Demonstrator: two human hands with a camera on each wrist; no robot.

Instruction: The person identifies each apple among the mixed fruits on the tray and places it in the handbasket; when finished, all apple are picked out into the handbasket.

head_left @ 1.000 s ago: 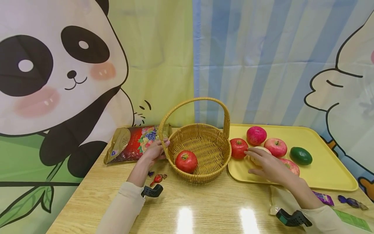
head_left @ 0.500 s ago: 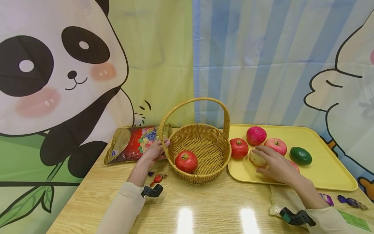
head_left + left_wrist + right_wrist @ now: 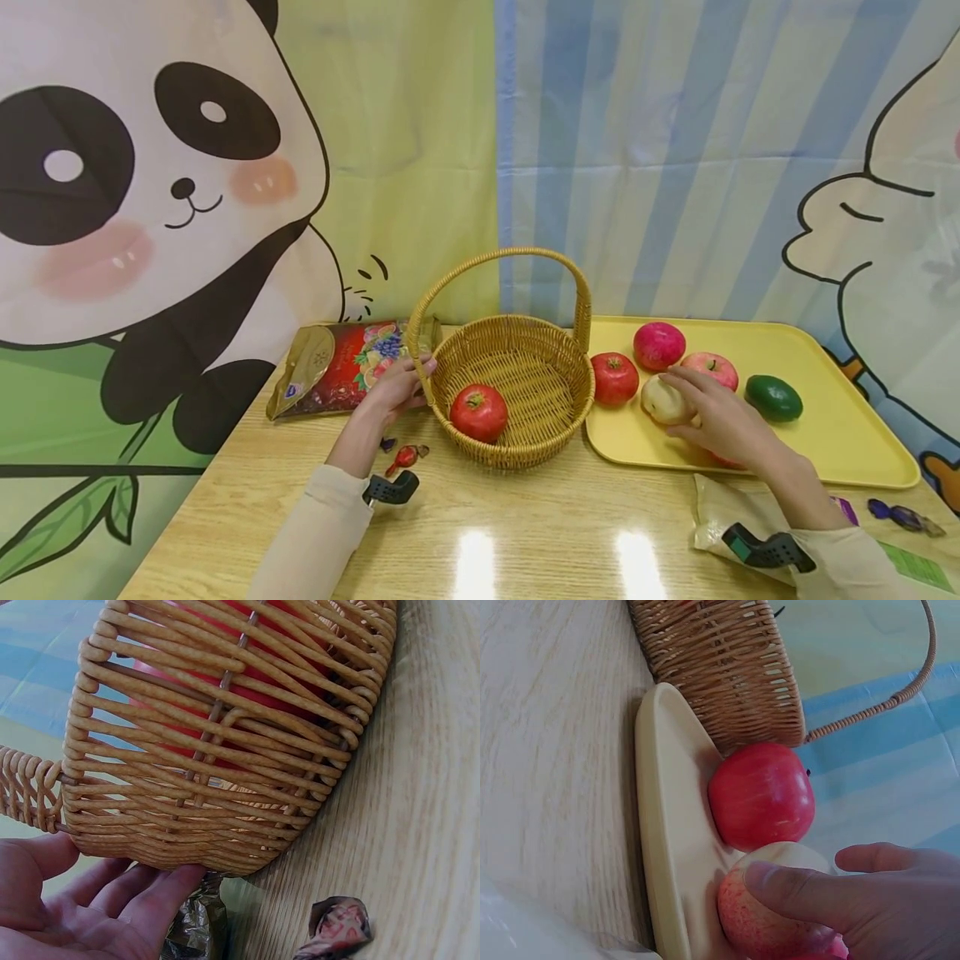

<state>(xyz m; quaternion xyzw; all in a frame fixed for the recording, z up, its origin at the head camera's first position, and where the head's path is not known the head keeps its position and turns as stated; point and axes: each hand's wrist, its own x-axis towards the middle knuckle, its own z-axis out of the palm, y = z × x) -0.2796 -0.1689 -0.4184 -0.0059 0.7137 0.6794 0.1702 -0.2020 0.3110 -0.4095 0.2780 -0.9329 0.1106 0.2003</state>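
Note:
A wicker basket with a tall handle stands mid-table and holds one red apple. At its left side, my left hand steadies it, thumb by the handle base and fingers along the outside. My right hand is over the yellow tray, fingers loosely spread. Its fingertips are right at a pale fruit, which shows a red-speckled side in the right wrist view; the thumb overlaps that side. A red apple lies between this fruit and the basket. Beneath the hand, another apple is mostly hidden.
A dark pink fruit, a pink apple and a dark green oval fruit lie on the tray. A red-and-gold bag is left of the basket. Wrapped candies and a pale packet lie on the table.
My right hand has moved right, uncovering more of the pale fruit and covering the front apple. The left hand and basket have stayed in place.

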